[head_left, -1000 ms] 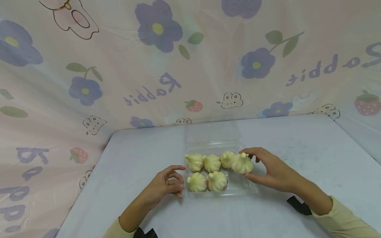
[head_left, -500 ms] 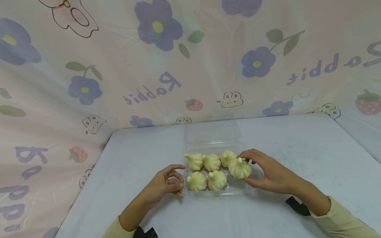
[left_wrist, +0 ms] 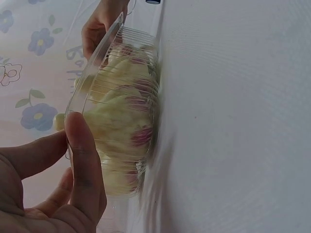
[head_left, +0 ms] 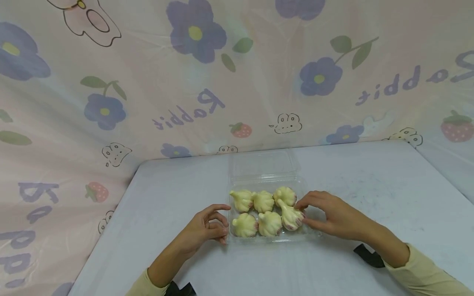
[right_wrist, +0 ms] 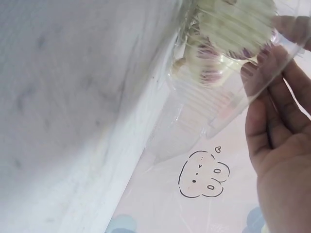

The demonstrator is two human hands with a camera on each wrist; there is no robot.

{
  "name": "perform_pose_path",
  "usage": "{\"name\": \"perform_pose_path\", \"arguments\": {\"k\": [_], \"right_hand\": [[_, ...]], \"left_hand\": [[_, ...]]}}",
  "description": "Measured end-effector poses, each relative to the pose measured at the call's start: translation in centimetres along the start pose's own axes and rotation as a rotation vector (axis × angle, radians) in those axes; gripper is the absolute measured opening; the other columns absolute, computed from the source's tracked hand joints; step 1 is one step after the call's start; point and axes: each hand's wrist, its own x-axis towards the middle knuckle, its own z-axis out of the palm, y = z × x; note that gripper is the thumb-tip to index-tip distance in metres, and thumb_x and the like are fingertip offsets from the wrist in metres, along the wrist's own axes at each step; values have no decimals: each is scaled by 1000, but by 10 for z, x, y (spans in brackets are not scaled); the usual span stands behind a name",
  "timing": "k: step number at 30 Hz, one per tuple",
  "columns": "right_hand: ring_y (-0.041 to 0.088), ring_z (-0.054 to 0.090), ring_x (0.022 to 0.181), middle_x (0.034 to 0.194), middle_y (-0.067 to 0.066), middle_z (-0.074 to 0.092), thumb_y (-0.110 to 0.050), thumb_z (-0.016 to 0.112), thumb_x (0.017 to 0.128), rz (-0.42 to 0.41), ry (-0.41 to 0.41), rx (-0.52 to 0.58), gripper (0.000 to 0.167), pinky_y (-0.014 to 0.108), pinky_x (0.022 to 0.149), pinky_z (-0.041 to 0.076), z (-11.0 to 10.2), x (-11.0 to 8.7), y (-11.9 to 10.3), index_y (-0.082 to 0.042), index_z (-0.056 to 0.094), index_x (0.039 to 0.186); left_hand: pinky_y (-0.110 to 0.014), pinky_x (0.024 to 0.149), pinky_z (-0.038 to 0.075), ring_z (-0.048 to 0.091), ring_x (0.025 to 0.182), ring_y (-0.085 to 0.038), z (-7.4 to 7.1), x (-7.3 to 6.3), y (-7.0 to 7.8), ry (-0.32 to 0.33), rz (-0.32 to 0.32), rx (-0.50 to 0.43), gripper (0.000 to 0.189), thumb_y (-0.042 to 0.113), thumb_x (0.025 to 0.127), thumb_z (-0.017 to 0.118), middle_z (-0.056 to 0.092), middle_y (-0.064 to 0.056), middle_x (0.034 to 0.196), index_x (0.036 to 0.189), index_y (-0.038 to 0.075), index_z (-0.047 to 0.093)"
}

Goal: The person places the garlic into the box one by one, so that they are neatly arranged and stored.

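Pale garlic bulbs with purple-streaked bases sit in two rows inside a clear plastic clamshell box (head_left: 272,240), its lid (head_left: 263,162) folded back. My right hand (head_left: 333,216) is at the box's right side, thumb and fingers holding the garlic bulb (head_left: 291,218) of the front right spot. That bulb lies tilted, stem up and left, close against the back right bulb (head_left: 285,195). In the right wrist view the fingers (right_wrist: 286,92) show through the clear wall. At the left edge, my left hand (head_left: 207,226) pinches the rim, the thumb (left_wrist: 82,145) outside in the left wrist view.
The white table (head_left: 177,181) extends around the box on all sides. A printed curtain (head_left: 259,82) with flowers and rabbits hangs along the back and left. Black straps (head_left: 370,255) show at both wrists near the beige sleeves.
My right hand has brought the garlic bulb left and toward me, from over the back right bulb into the front right spot, tipping it over. The left hand has stayed at the box's edge.
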Motion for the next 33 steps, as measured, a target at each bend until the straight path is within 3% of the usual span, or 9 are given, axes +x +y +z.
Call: {"name": "perform_pose_path", "arguments": {"k": [6,11,18,22,28,33], "right_hand": [[-1,57,97,106,-26,61,-18,78,86,-40,25,-6,31,27,84,49,0,0,0,-38,66,107],[0,59,93,102,-24,61,-17,79,85,-86,52,32,30,25,85,42,3,2,3,-36,65,103],[2,60,109,121,-21,63,-34,77,87,51,-44,76,40,24,93,34,7,-2,1,-28,61,124],[3,60,114,124,-20,63,-36,72,91,70,-79,90,40,28,96,26,9,-1,-2,-30,61,129],[1,57,101,108,-26,58,-32,62,98,145,-113,100,37,41,94,25,12,2,-8,-29,59,135],[0,50,96,98,-26,51,-42,58,99,204,-161,40,41,44,94,24,13,7,-13,-27,57,138]], "left_hand": [[-27,69,62,68,75,-10,0,0,0,-3,4,2,66,1,91,68,55,-5,103,149,0,35],[-27,69,62,68,75,-9,0,0,0,-4,3,4,66,0,92,67,55,-5,103,149,0,35],[-27,69,62,68,75,-10,1,0,0,-4,4,4,66,0,91,67,55,-5,103,149,-1,34],[-27,69,62,68,75,-10,0,0,0,-5,2,5,66,0,92,67,55,-4,103,149,0,34],[-29,70,62,67,76,-10,0,0,0,-3,3,17,65,1,92,67,55,-5,104,149,0,35],[-29,70,62,67,77,-11,0,0,0,0,12,25,66,2,92,67,55,-6,104,149,-1,35]]}}
